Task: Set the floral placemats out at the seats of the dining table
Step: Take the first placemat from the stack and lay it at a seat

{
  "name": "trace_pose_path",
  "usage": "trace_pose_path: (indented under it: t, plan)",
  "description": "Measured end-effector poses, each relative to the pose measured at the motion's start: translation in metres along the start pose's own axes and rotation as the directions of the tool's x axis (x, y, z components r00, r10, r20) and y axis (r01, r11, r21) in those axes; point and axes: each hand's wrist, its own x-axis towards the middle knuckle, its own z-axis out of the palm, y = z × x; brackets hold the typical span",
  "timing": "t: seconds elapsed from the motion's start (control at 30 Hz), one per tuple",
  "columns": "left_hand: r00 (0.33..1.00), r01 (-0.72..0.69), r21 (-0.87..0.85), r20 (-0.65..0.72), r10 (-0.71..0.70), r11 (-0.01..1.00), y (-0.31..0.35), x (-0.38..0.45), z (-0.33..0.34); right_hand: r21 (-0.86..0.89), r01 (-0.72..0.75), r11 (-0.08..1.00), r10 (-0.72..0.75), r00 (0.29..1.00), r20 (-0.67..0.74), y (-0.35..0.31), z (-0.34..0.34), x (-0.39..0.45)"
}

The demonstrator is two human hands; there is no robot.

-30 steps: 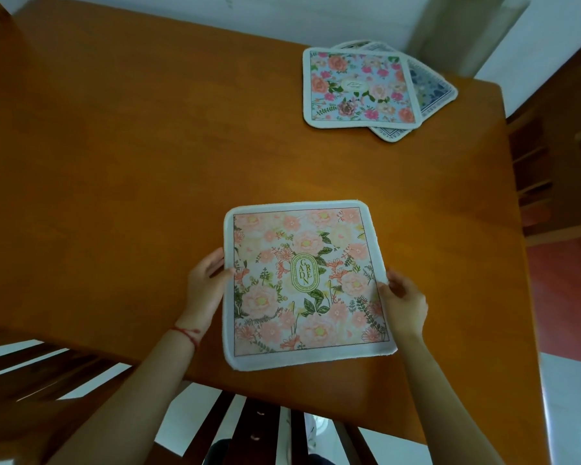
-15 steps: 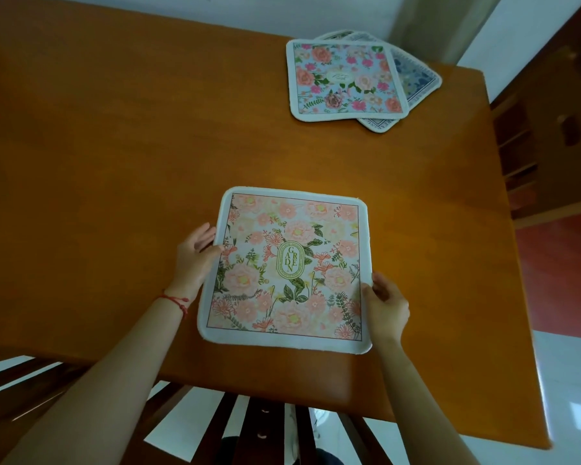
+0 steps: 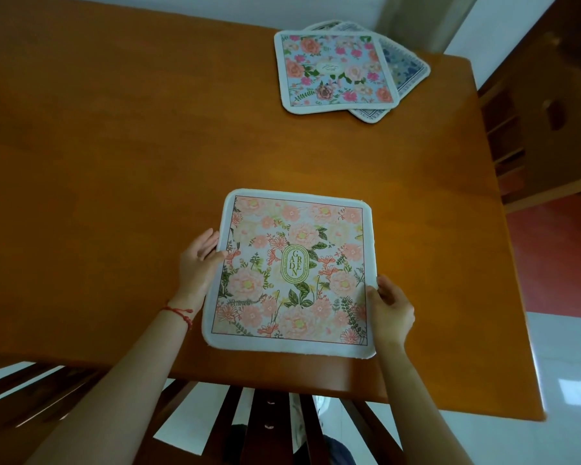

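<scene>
Step in hand: left hand (image 3: pixel 198 260) and right hand (image 3: pixel 390 312) pinch the pink floral cloth placemat (image 3: pixel 292 270) flat at the near seat of the orange wooden dining table (image 3: pixel 114 146); next, judged: release, fetch the blue floral placemat (image 3: pixel 336 70) from the far stack.

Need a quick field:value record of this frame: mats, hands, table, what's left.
active mat: pink GARDEN placemat, flat on the table near the front edge
left hand: left hand grips the mat's left edge, thumb on top
right hand: right hand grips the mat's right edge
stack: blue floral placemat on top, navy-patterned mat beneath it, far right corner
stack count: at least two; more cannot be told
surface: wooden dining table
seat: slatted chair below the near edge
remaining: stacked mats not yet set out
</scene>
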Motion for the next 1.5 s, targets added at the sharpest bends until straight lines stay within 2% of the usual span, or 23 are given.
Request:
trace_pose_path:
  t: [0.37, 0.63, 1.1, 1.5]
  plan:
    - [0.999, -0.038, 0.035, -0.022, 0.039, 0.999, -0.012, -0.018, -0.009, 0.039, -0.013, 0.999, 0.013, 1.000, 0.010, 0.009, -0.008, -0.011]
    - [0.998, -0.042, 0.083, -0.041, 0.045, 0.996, -0.021, -0.034, -0.014, 0.068, 0.042, 0.997, -0.047, 0.997, 0.068, -0.001, -0.009, -0.002]
    - [0.997, -0.067, 0.084, -0.032, 0.070, 0.994, -0.022, -0.031, -0.019, 0.077, 0.075, 0.994, -0.081, 0.994, 0.074, 0.004, 0.001, -0.007]
    - [0.996, -0.085, 0.147, -0.012, 0.087, 0.986, -0.027, -0.026, -0.022, 0.065, 0.040, 0.997, -0.044, 0.997, 0.060, -0.001, 0.006, -0.008]
